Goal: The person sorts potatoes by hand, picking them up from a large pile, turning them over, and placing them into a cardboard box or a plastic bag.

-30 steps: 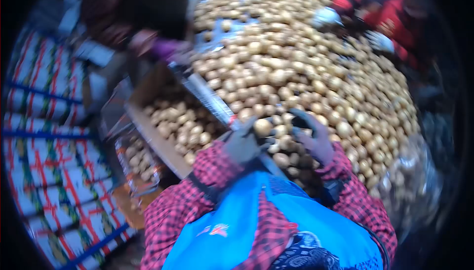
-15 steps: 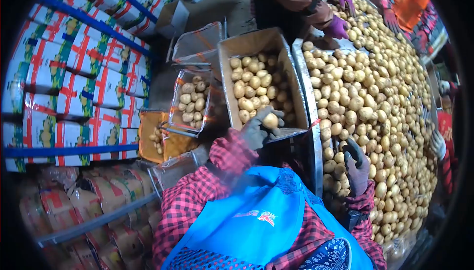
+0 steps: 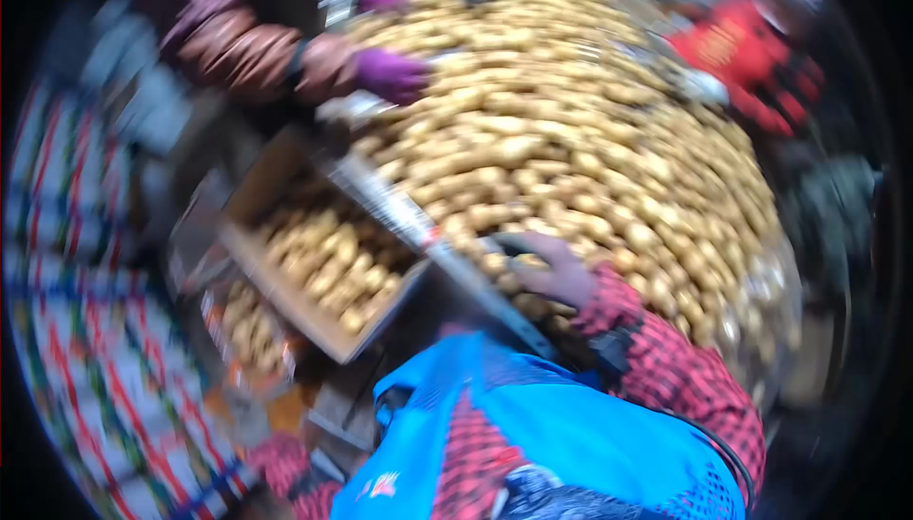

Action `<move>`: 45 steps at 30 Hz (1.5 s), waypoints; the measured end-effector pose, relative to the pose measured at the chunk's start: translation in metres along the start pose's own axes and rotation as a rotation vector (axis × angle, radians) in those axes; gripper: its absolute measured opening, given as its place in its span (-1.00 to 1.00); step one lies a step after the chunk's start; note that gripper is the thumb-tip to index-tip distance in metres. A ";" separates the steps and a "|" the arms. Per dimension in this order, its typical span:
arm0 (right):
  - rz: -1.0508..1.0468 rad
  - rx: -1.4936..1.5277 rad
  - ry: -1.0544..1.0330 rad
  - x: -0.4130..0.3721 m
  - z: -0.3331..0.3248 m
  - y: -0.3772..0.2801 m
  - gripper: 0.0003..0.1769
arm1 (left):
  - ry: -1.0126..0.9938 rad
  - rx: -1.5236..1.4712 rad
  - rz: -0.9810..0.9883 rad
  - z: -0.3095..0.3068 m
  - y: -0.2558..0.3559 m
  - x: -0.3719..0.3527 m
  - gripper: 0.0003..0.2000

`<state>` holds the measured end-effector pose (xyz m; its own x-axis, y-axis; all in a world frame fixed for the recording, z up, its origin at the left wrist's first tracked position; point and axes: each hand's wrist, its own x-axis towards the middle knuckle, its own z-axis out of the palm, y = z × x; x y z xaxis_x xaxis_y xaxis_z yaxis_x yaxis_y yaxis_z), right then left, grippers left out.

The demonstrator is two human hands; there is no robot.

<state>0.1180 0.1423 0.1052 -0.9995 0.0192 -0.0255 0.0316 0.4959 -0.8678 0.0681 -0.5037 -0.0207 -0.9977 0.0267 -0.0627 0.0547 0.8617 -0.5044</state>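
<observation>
My right hand (image 3: 556, 271), in a dark-fingered glove, reaches over the near left part of a large heap of potatoes (image 3: 590, 178). Its fingers are apart, beside a few potatoes at the metal table edge (image 3: 475, 278). Left of that edge stands a cardboard box (image 3: 314, 316) lined with plastic and partly filled with potatoes (image 3: 333, 268). My left hand (image 3: 241, 418) is a grey smear low at the left, over an orange-lined container (image 3: 290, 411); its fingers and anything in them cannot be made out.
A co-worker's purple-gloved hand (image 3: 395, 76) is at the heap's left side. Another person in red (image 3: 732, 54) stands across the heap. A smaller potato container (image 3: 252, 330) sits left of the box. Stacked white and red cartons (image 3: 114, 377) line the left side.
The view has turned and blurred. My left hand has moved from above the cardboard box, where it held a potato, down to the orange-lined container. My right hand remains at the heap's near edge.
</observation>
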 end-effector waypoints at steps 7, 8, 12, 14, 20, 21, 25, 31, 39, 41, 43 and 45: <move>0.156 -0.213 0.323 -0.064 -0.025 -0.011 -0.45 | 0.130 -1.571 0.650 -0.130 0.148 0.186 -0.45; 0.107 -0.253 0.446 -0.080 -0.035 -0.004 -0.47 | -0.211 -2.000 0.650 -0.165 0.172 0.185 -0.47; 0.307 -0.435 1.027 -0.199 -0.083 0.007 -0.48 | -0.624 -1.988 0.693 -0.279 0.274 0.137 -0.52; 0.428 -0.652 1.361 -0.276 -0.098 0.018 -0.38 | -0.688 -1.888 0.750 -0.299 0.327 0.113 -0.55; 1.070 -0.808 1.634 -0.466 -0.074 0.000 -0.01 | -0.650 -1.622 1.007 -0.298 0.415 0.045 -0.66; 1.183 -0.856 1.477 -0.475 -0.065 0.000 0.05 | -0.497 -1.646 0.967 -0.287 0.425 0.043 -0.65; 1.306 -0.815 1.198 -0.458 -0.058 0.020 0.13 | -0.525 -1.687 0.717 -0.300 0.431 0.048 -0.59; 1.163 -0.926 1.155 -0.479 -0.078 0.037 -0.26 | -0.276 -1.618 0.672 -0.271 0.454 0.076 -0.64; 0.557 -0.464 1.474 -0.483 -0.102 0.039 -0.88 | -0.001 -1.406 0.703 -0.249 0.459 0.082 -0.61; 0.553 -0.244 1.496 -0.490 -0.111 0.035 -0.89 | -0.021 -1.394 0.747 -0.255 0.455 0.077 -0.61; 0.412 -0.264 1.545 -0.494 -0.124 0.021 -0.89 | -0.017 -1.408 0.727 -0.255 0.455 0.075 -0.62; 0.357 -0.136 1.626 -0.496 -0.139 0.004 -0.88 | -0.065 -1.499 0.702 -0.249 0.460 0.077 -0.63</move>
<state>0.6145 0.2553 0.1836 0.1004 0.9180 0.3836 0.3289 0.3333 -0.8836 0.0068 0.0207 -0.0429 -0.7913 0.6099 0.0424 0.3413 0.3833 0.8582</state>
